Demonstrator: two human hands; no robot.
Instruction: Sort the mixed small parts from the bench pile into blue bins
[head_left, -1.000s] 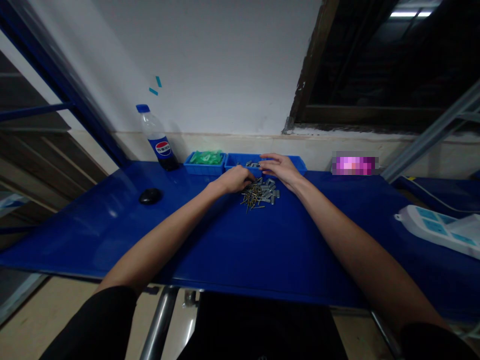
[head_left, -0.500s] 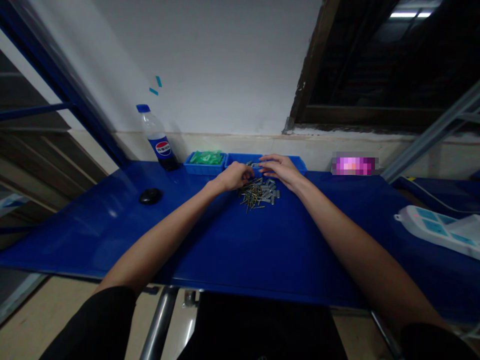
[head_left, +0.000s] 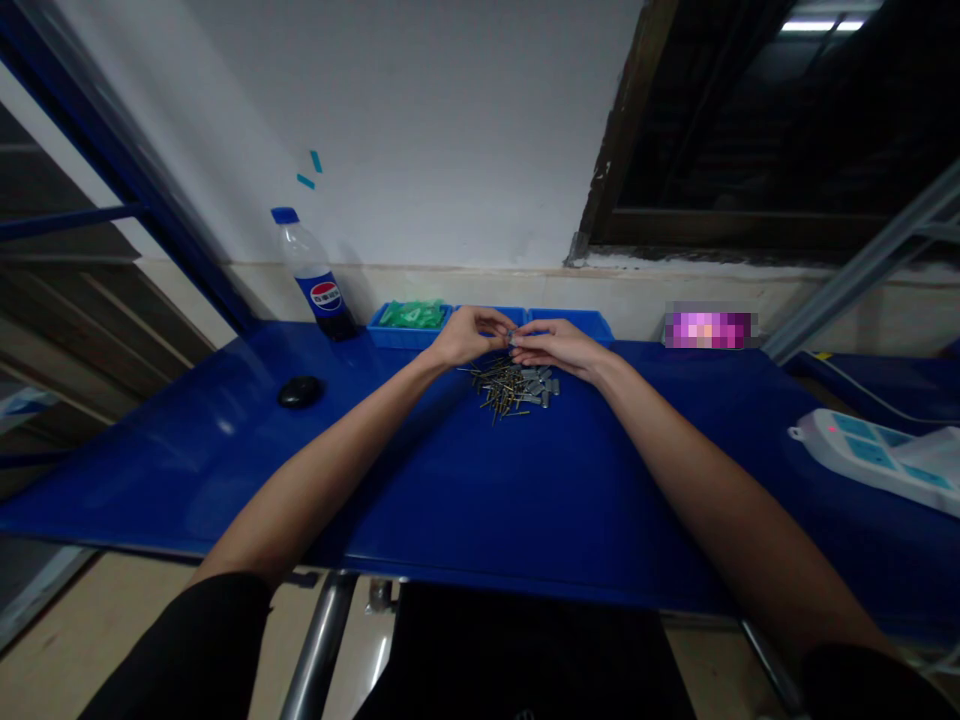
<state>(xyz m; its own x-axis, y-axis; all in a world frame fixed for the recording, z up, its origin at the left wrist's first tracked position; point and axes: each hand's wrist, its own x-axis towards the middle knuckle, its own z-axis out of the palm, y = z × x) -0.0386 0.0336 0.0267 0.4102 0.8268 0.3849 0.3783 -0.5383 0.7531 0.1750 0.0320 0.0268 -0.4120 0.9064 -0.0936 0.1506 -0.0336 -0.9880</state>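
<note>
A grey piece (head_left: 512,339) is pinched between the fingertips of both hands, above the table (head_left: 465,500) and just behind the top of a heap of metal parts. The left hand (head_left: 469,338) has its thumb and forefinger nearly closed on the left side of it; its other fingers are curled and partly hidden. The right hand (head_left: 561,348) meets it from the other side with the fingers rather straight and close together, their tips at the piece; whether that hand bears any of its weight I cannot tell. The piece is too small to make out its shape. Below the hands lie brass-coloured pins (head_left: 504,392) in a loose, crossed pile, and flat grey plates (head_left: 544,385) touch them on the right. Behind the hands is blue bin space, partly covered by the fingers, and beside it on the left stands a tray (head_left: 407,338) of green packets (head_left: 412,314). Further left are a bottle (head_left: 322,290), upright near the wall (head_left: 450,130), and a black mouse (head_left: 300,392). A power strip (head_left: 874,455) lies at the far right.
</note>
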